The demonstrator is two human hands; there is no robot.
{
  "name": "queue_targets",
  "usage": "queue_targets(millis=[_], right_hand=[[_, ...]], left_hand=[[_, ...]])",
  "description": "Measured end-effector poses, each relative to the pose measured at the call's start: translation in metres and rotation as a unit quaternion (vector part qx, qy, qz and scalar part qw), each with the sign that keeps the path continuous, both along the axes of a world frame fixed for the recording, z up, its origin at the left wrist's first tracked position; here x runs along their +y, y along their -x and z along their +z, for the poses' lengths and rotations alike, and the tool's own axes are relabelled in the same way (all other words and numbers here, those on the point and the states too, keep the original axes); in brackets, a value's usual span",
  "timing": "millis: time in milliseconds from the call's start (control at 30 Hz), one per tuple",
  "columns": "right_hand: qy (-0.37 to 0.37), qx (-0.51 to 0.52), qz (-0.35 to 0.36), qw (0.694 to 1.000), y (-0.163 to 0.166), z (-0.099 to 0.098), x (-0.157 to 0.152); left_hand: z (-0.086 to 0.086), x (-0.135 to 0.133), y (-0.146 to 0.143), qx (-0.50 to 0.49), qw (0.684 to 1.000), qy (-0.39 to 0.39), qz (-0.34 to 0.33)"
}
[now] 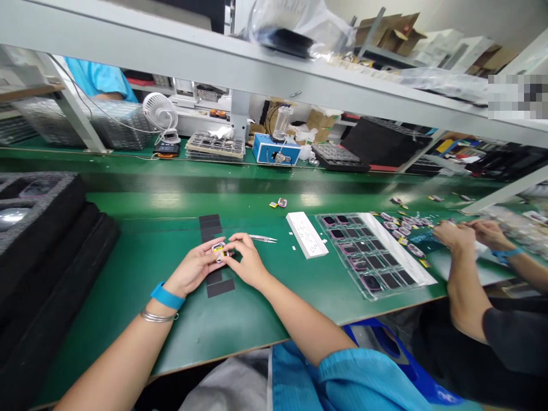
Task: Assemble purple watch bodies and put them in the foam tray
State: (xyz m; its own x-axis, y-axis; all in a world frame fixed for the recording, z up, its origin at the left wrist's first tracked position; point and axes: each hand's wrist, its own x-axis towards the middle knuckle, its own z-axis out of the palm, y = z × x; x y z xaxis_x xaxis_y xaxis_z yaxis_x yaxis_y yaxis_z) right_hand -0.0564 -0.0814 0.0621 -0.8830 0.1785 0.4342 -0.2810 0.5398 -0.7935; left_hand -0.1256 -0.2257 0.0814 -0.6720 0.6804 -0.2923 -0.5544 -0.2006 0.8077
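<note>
My left hand (pixel 194 267) is closed around a small rounded device casing (pixel 218 248) with a yellow part, perhaps a battery, showing inside. From the other side, the fingertips of my right hand (pixel 248 260) pinch at the casing's lower edge; exactly what they grip is partly hidden. Under both hands lies a row of black rectangular sheets (pixel 210 224) on the green bench top (pixel 257 308). A pair of tweezers (pixel 263 238) rests on the bench just beyond my right hand.
Right of my hands are a white block (pixel 306 235) with small pieces on it and a clear compartment tray (pixel 363 257) of dark parts. Black foam (pixel 51 274) stands left. A co-worker's hands (pixel 460 235) work near scattered casings (pixel 402 228). A blue machine (pixel 274 151) stands behind.
</note>
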Motion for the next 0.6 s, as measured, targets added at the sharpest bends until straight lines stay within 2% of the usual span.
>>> queue_targets(millis=[67, 133, 200, 433, 600], right_hand=[[0.121, -0.049, 0.046, 0.99, 0.003, -0.005, 0.002], [0.222, -0.104, 0.118, 0.962, 0.005, -0.01, 0.003], [0.272, -0.136, 0.157, 0.94, 0.005, -0.013, 0.003], [0.291, -0.102, 0.122, 0.943, 0.001, -0.013, -0.004], [0.293, -0.116, 0.128, 0.941, 0.005, -0.017, -0.002]], left_hand=[[-0.003, 0.001, 0.0, 0.021, 1.0, -0.001, -0.008], [-0.006, 0.002, -0.001, 0.037, 0.999, 0.003, -0.017], [-0.008, 0.003, -0.002, 0.055, 0.998, 0.007, -0.023], [-0.01, 0.005, -0.006, 0.107, 0.994, -0.002, -0.027], [-0.01, 0.007, -0.001, 0.087, 0.996, 0.002, -0.013]])
